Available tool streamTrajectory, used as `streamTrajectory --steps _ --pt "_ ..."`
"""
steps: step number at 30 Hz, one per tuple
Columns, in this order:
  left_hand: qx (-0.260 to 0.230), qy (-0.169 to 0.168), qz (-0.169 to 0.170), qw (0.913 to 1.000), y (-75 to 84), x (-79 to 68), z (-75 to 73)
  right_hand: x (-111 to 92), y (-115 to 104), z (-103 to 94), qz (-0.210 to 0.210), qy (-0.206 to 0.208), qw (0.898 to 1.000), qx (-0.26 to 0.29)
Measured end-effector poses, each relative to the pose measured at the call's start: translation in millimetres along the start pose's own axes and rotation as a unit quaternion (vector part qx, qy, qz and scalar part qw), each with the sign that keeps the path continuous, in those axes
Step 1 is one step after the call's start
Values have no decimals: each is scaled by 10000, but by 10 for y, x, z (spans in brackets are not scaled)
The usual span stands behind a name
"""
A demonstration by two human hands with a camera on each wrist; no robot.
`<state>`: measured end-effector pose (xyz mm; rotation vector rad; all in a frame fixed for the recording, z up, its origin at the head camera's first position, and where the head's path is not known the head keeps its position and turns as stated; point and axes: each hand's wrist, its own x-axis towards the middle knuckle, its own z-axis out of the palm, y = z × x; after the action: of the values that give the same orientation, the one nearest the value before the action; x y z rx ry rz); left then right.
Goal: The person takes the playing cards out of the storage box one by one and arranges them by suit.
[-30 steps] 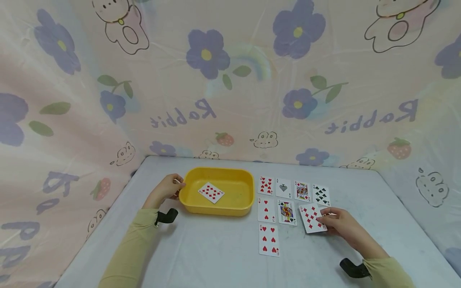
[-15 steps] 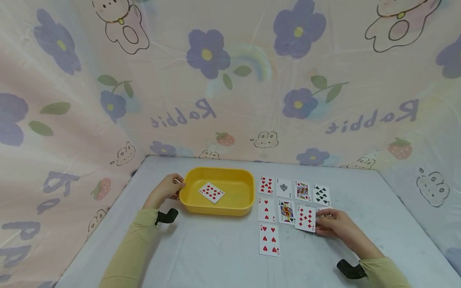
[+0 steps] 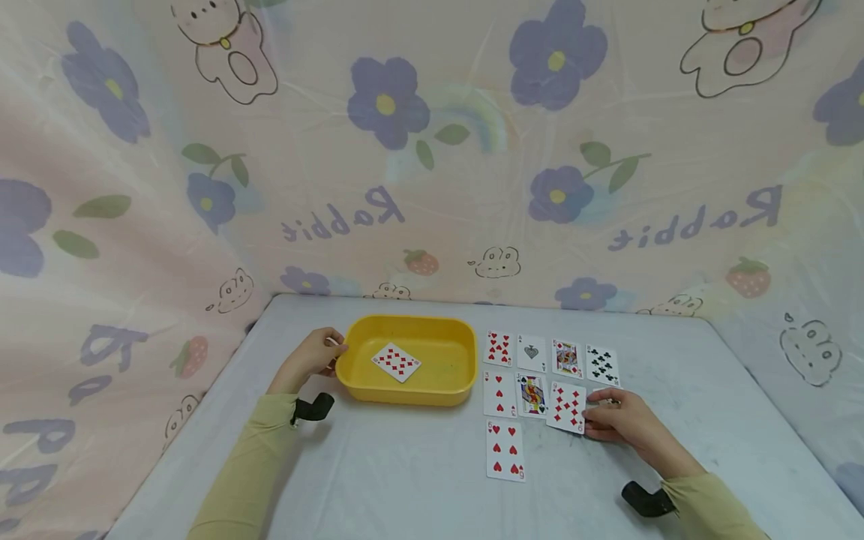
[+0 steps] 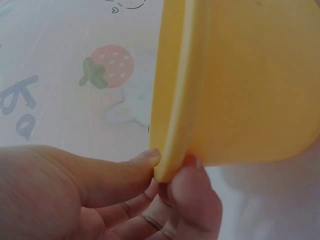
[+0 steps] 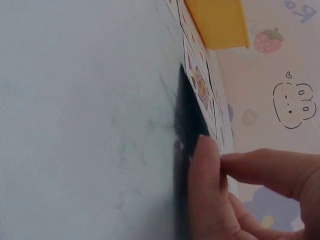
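Observation:
My left hand (image 3: 313, 358) pinches the left rim of a yellow plastic basin (image 3: 442, 397); thumb and finger are on either side of that rim in the left wrist view. My right hand (image 3: 628, 420) pinches the right edge of a nine of diamonds playing card (image 3: 566, 407), face up. This card overlaps the side of a jack (image 3: 531, 394). From the right wrist view it is nearly edge-on, its dark underside showing. A pale edge shows just behind the right fingers. Inside the basin lies another diamonds card (image 3: 396, 361), face up.
Face-up cards lie in rows right of the basin. The back row has a hearts card (image 3: 499, 348), ace of spades (image 3: 532, 352), face card (image 3: 567, 358) and clubs card (image 3: 602, 365). Nearer are a three of hearts (image 3: 499, 394) and six of hearts (image 3: 505, 450). Patterned curtains enclose the table.
My right hand has moved left with the nine of diamonds, which has turned straighter. The jack has shifted slightly left. My left hand has stayed at the basin's rim.

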<state>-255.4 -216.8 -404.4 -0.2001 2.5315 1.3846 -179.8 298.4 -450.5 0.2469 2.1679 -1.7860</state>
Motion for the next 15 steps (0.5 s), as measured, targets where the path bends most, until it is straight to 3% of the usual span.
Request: streamTrajectory --steps 15 --pt "-19 14 -17 10000 10 -14 -1 32 -33 -183 80 -85 9992 -385"
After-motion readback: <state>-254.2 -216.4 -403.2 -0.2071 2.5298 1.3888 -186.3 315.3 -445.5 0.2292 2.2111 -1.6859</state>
